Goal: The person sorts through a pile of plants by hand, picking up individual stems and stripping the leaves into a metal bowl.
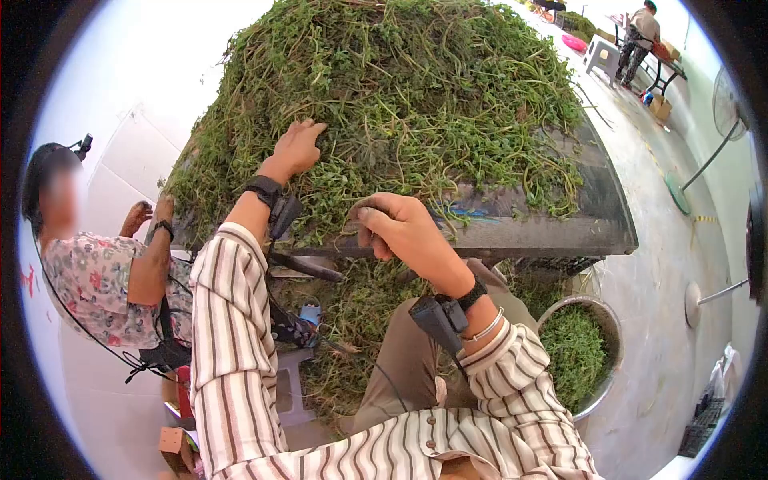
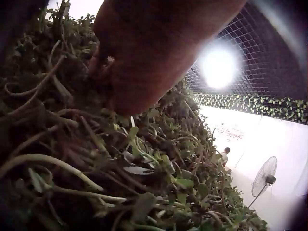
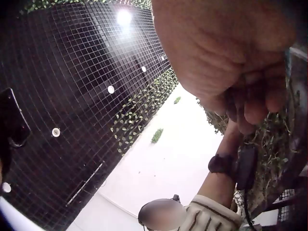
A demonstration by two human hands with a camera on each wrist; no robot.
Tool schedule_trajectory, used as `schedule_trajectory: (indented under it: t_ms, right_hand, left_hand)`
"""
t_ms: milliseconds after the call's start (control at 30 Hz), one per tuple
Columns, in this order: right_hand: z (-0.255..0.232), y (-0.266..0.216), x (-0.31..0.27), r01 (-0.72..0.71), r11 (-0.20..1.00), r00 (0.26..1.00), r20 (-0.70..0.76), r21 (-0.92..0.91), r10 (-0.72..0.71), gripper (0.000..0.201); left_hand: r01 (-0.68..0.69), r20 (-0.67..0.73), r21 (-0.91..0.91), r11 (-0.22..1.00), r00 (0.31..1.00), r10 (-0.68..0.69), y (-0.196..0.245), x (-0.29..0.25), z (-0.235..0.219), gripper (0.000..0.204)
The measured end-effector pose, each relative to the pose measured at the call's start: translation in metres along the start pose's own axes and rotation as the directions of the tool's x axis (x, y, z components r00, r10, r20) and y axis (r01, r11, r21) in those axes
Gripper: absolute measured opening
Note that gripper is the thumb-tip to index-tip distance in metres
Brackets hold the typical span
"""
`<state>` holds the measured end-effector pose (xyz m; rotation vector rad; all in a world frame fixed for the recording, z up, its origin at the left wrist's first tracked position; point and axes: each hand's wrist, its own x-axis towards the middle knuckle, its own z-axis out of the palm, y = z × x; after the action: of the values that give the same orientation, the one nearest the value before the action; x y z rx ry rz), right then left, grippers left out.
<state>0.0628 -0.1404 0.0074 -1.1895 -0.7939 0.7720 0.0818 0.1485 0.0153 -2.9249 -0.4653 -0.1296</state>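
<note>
A big heap of green leafy stems [image 1: 400,88] covers a dark table [image 1: 560,228]. My left hand [image 1: 298,148] rests on the heap's near left slope, its fingers fairly straight and their tips among the greens [image 2: 144,159]. The left wrist view shows that hand [image 2: 154,48] pressing down on the stems. My right hand [image 1: 392,224] hovers at the table's front edge, its fingers curled and the thumb pressed on top. It seems to pinch a few thin stems [image 1: 362,210]. Seen from the right wrist, the curled fingers [image 3: 255,103] hide most of what they hold.
A second person [image 1: 104,264] sits to the left, hands at the table's corner. A metal bowl of greens [image 1: 580,352] stands on the floor at the right. More greens [image 1: 352,336] lie under the table. Standing fans [image 1: 724,104] and another person [image 1: 640,32] are further off.
</note>
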Motion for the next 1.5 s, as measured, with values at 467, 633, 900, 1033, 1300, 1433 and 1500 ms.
schedule_trajectory:
  t_ms: [467, 633, 900, 1033, 1300, 1433, 1500]
  right_hand:
    - [0.004, -0.002, -0.003, 0.026, 0.999, 1.0, -0.004, 0.048, -0.026, 0.017]
    - [0.004, -0.003, -0.005, 0.018, 0.999, 1.0, -0.017, 0.037, -0.017, 0.017]
    - [0.0, -0.006, -0.006, 0.02, 0.998, 1.0, -0.021, 0.06, -0.019, 0.016]
    - [0.0, -0.007, -0.008, 0.034, 0.997, 0.999, -0.013, 0.069, -0.033, 0.016]
    - [-0.002, -0.009, -0.012, 0.041, 0.994, 0.999, -0.019, 0.097, -0.04, 0.017]
    - [-0.004, -0.007, -0.01, 0.073, 0.995, 0.997, -0.017, 0.07, -0.072, 0.017]
    - [-0.005, -0.005, -0.009, 0.082, 0.994, 0.997, -0.012, 0.073, -0.081, 0.017]
  left_hand:
    - [-0.183, -0.215, -0.291, 0.939, 0.969, 0.122, -0.011, -0.009, -0.031, 0.042]
    - [-0.224, 0.043, -0.211, 0.952, 0.97, 0.238, 0.024, -0.012, -0.023, 0.076]
    - [-0.129, 0.163, -0.172, 0.977, 0.974, 0.158, 0.026, -0.001, -0.023, 0.075]
    - [-0.149, 0.145, -0.093, 0.984, 0.976, 0.161, 0.024, 0.001, -0.016, 0.06]
    - [0.021, -0.187, -0.116, 0.993, 0.981, -0.042, 0.001, 0.015, -0.02, 0.042]
    - [0.031, -0.268, -0.055, 0.998, 0.962, -0.045, -0.012, 0.02, -0.054, 0.036]
    - [0.121, -0.34, -0.187, 0.975, 0.923, -0.179, -0.018, 0.02, -0.068, 0.034]
